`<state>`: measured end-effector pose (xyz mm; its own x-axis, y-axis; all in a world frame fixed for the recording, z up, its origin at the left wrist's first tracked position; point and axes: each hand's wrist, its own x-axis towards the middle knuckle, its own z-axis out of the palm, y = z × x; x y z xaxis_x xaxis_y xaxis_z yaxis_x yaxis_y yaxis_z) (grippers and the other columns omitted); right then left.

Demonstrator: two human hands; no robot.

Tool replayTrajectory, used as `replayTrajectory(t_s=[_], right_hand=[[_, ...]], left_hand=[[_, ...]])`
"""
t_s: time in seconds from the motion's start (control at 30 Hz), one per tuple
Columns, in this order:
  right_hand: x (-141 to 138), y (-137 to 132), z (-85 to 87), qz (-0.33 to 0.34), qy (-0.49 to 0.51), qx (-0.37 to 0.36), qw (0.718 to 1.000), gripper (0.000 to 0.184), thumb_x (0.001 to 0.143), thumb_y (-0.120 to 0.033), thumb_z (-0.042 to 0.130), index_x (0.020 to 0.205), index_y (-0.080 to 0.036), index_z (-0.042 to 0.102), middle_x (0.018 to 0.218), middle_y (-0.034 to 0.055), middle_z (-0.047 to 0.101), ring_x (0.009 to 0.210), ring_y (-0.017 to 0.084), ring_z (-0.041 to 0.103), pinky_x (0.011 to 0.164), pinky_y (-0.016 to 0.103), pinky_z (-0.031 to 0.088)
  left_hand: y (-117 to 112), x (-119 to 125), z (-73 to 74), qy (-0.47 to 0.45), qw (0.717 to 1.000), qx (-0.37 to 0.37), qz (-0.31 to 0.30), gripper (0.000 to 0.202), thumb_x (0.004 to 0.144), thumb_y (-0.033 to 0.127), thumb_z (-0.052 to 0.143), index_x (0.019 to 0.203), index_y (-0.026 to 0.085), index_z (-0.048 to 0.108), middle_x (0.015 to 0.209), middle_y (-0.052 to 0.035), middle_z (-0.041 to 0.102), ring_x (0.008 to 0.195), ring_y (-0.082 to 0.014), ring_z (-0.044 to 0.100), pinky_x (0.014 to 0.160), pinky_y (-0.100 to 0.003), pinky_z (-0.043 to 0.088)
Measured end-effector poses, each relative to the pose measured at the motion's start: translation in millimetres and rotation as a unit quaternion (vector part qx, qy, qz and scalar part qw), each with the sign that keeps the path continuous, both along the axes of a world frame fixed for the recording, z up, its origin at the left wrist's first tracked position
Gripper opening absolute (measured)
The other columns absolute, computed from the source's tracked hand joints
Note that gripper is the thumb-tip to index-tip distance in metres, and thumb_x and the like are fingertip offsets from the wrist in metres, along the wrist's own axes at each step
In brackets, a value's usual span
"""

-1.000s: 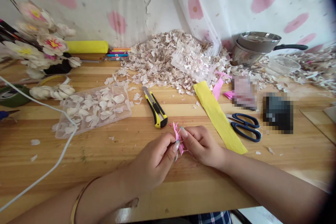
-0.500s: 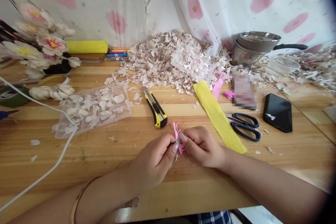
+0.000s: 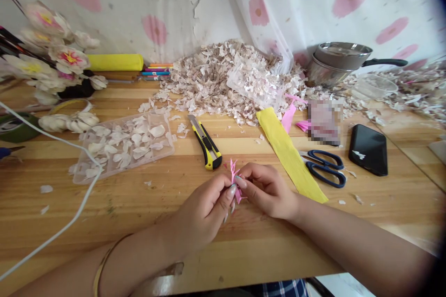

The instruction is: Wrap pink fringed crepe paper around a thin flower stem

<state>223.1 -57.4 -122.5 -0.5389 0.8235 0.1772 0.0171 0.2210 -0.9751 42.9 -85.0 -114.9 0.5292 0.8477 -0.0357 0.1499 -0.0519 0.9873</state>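
Between my hands is a small piece of pink crepe paper point(image 3: 238, 196), cut into thin fringe strips that stick up at the top. My left hand point(image 3: 211, 206) pinches it between thumb and forefinger. My right hand point(image 3: 266, 191) is closed on the same piece from the other side, thumb and forefinger at its middle. Just beyond my hands lies a yellow-and-black utility knife point(image 3: 206, 143), its blade pointing away. Right of my right hand a strip of yellow crepe paper point(image 3: 291, 155) lies slanted, touching the blue-handled scissors point(image 3: 324, 167).
A clear tray point(image 3: 78, 174) of white petals sits at left, with a white cable point(image 3: 83, 204) crossing it. Dried petals point(image 3: 209, 79) are heaped at the back. A black phone point(image 3: 368, 149) and stacked metal pans point(image 3: 331, 67) are at right. White flowers point(image 3: 66, 60) stand back left.
My right hand's fingers have shifted slightly up and left on the pink crepe paper, and its fringe has turned a little. Other things stay in place.
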Motion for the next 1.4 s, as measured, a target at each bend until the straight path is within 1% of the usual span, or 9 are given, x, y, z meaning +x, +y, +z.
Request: replayTrajectory(t_s=[0.17, 0.27, 0.53, 0.67, 0.83, 1.0, 1.13, 1.23, 1.4], right_hand=[[-0.2, -1.2, 3.1, -0.012, -0.059, 0.072, 0.996, 0.030, 0.097, -0.034, 0.043, 0.072, -0.018, 0.049, 0.062, 0.0039, 0.061, 0.053, 0.012, 0.055, 0.049, 0.023, 0.043], [0.7, -1.0, 5.1, -0.009, -0.084, 0.086, 0.993, 0.032, 0.097, -0.031, 0.042, 0.069, -0.018, 0.047, 0.058, 0.0027, 0.059, 0.049, 0.011, 0.053, 0.046, 0.021, 0.040], [-0.3, 0.2, 3.8, -0.025, -0.064, 0.057, 0.996, 0.038, 0.098, -0.039, 0.041, 0.067, -0.018, 0.049, 0.058, -0.0002, 0.053, 0.051, 0.010, 0.047, 0.047, 0.021, 0.037], [-1.7, 0.8, 3.7, -0.040, -0.008, 0.002, 0.999, 0.039, 0.096, -0.047, 0.044, 0.070, -0.018, 0.049, 0.057, -0.0028, 0.048, 0.048, 0.009, 0.042, 0.046, 0.021, 0.036], [-3.2, -0.1, 0.7, -0.013, -0.004, -0.032, 0.999, 0.032, 0.091, -0.047, 0.053, 0.079, -0.018, 0.049, 0.064, 0.0000, 0.054, 0.055, 0.011, 0.049, 0.050, 0.023, 0.040], [-2.6, 0.6, -2.0, 0.000, -0.009, -0.027, 1.000, 0.029, 0.092, -0.045, 0.051, 0.080, -0.019, 0.048, 0.065, 0.0003, 0.053, 0.058, 0.012, 0.050, 0.052, 0.023, 0.041], [-0.6, 1.5, -3.5, 0.021, 0.004, 0.011, 1.000, 0.024, 0.097, -0.037, 0.045, 0.083, -0.017, 0.049, 0.066, 0.0003, 0.053, 0.055, 0.010, 0.046, 0.050, 0.023, 0.038], [0.2, 1.5, -3.4, 0.026, 0.008, 0.024, 0.999, 0.022, 0.097, -0.035, 0.044, 0.084, -0.018, 0.050, 0.070, 0.0025, 0.057, 0.060, 0.012, 0.052, 0.055, 0.025, 0.043], [0.1, 1.3, 0.7, 0.023, -0.012, 0.035, 0.999, 0.024, 0.095, -0.039, 0.047, 0.084, -0.019, 0.050, 0.075, 0.0054, 0.062, 0.066, 0.015, 0.058, 0.060, 0.027, 0.048]], left_hand=[[-1.6, -1.1, 1.4, 0.010, 1.000, -0.015, -0.005, 0.026, 0.100, 0.037, 0.032, 0.089, 0.019, 0.047, 0.072, 0.0034, 0.047, 0.061, -0.0104, 0.042, 0.058, -0.025, 0.037], [-2.2, -1.5, 1.4, 0.009, 1.000, -0.026, -0.013, 0.027, 0.100, 0.039, 0.032, 0.090, 0.019, 0.047, 0.072, 0.0031, 0.047, 0.060, -0.0104, 0.041, 0.057, -0.025, 0.037], [-3.3, -1.3, 0.8, -0.013, 0.999, -0.041, -0.003, 0.029, 0.099, 0.042, 0.033, 0.093, 0.019, 0.048, 0.071, 0.0035, 0.046, 0.062, -0.0107, 0.042, 0.059, -0.025, 0.038], [-1.8, -1.8, -1.0, -0.024, 0.999, -0.034, 0.023, 0.027, 0.098, 0.043, 0.037, 0.092, 0.019, 0.048, 0.073, 0.0028, 0.046, 0.065, -0.0115, 0.044, 0.061, -0.026, 0.039], [-0.2, -1.8, -3.6, -0.041, 0.997, -0.052, 0.042, 0.026, 0.097, 0.044, 0.040, 0.102, 0.020, 0.049, 0.075, 0.0027, 0.047, 0.066, -0.0119, 0.044, 0.061, -0.026, 0.039], [-0.4, -0.7, -3.0, -0.077, 0.993, -0.073, 0.049, 0.027, 0.096, 0.046, 0.042, 0.101, 0.020, 0.049, 0.074, 0.0032, 0.046, 0.065, -0.0112, 0.042, 0.058, -0.024, 0.038], [-1.0, -1.4, -2.2, -0.074, 0.993, -0.073, 0.052, 0.027, 0.096, 0.046, 0.042, 0.101, 0.020, 0.049, 0.074, 0.0031, 0.046, 0.065, -0.0114, 0.043, 0.059, -0.024, 0.039], [-1.2, -2.7, -2.2, -0.067, 0.994, -0.072, 0.053, 0.026, 0.097, 0.045, 0.041, 0.100, 0.021, 0.050, 0.076, 0.0029, 0.047, 0.067, -0.0117, 0.043, 0.061, -0.025, 0.039], [-1.0, -2.5, -1.7, -0.062, 0.994, -0.070, 0.052, 0.025, 0.097, 0.043, 0.039, 0.099, 0.021, 0.050, 0.075, 0.0032, 0.045, 0.066, -0.0115, 0.043, 0.060, -0.025, 0.039]])
